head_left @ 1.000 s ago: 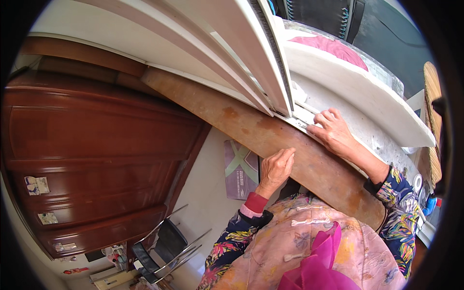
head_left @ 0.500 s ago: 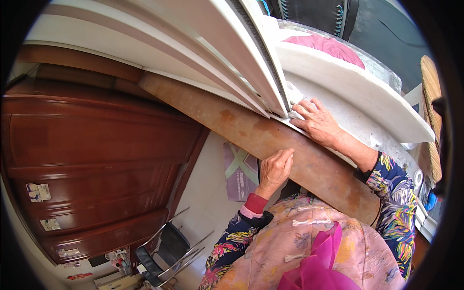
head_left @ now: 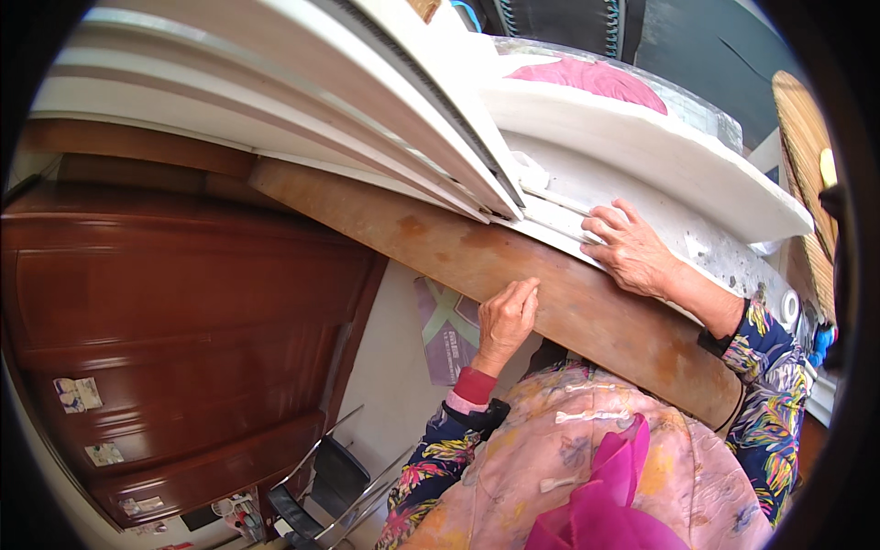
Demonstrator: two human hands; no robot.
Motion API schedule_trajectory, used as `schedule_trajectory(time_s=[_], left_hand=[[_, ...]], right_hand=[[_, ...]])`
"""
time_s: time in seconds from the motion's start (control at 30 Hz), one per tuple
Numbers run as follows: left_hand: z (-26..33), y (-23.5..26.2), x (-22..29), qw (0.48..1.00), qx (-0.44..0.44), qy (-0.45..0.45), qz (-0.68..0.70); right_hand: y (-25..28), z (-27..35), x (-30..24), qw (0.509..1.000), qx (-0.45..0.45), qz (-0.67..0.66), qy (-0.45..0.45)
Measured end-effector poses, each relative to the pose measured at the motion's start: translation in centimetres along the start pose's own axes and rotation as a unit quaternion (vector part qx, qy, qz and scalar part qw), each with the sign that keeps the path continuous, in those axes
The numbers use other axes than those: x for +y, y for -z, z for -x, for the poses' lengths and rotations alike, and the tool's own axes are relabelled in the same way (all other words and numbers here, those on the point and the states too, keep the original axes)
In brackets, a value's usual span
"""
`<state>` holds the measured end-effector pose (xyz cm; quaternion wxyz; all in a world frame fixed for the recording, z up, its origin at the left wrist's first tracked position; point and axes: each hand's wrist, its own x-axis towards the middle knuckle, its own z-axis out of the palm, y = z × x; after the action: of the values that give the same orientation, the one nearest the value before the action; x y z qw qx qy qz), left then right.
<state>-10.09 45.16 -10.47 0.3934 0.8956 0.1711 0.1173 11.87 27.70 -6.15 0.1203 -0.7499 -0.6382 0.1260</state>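
Note:
My right hand (head_left: 634, 254) is bent over the white window track (head_left: 550, 216), its fingertips down among the rails. Whatever its fingers may hold is hidden beneath them. Closed in a loose fist, my left hand (head_left: 510, 319) rests at the near edge of the brown sill board (head_left: 431, 240), and nothing shows in it. The white sliding window frame (head_left: 458, 137) stands to the left of my right hand. A crumpled white piece (head_left: 530, 172) lies just behind the track, beside the frame's lower end.
A curved white panel (head_left: 642, 137) stands beyond the track, with pink cloth (head_left: 596, 82) behind it. A roll of white tape (head_left: 789, 307) lies at far right. Reddish-brown cabinets (head_left: 174, 275) fill the left. Below are a black chair (head_left: 335, 477) and a purple box (head_left: 445, 339).
My right hand has moved right along the track, away from the window frame. My left hand stays closed at the board's edge. The view has shifted slightly.

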Motion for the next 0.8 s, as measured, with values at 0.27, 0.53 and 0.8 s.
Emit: schedule_trajectory(time_s=[0.27, 0.53, 0.8], left_hand=[[-2.4, 0.2, -4.4, 1.0, -0.001, -0.01, 0.022], [-0.9, -3.3, -6.3, 0.999, -0.022, 0.028, 0.039], [-2.0, -6.2, -9.1, 0.996, -0.053, 0.018, 0.065]], right_hand=[[0.7, 1.5, 1.3, 0.998, -0.06, 0.001, -0.034], [-0.5, 6.5, 2.1, 0.992, -0.073, -0.011, -0.103], [0.3, 10.7, 2.8, 0.981, -0.095, 0.024, -0.167]])
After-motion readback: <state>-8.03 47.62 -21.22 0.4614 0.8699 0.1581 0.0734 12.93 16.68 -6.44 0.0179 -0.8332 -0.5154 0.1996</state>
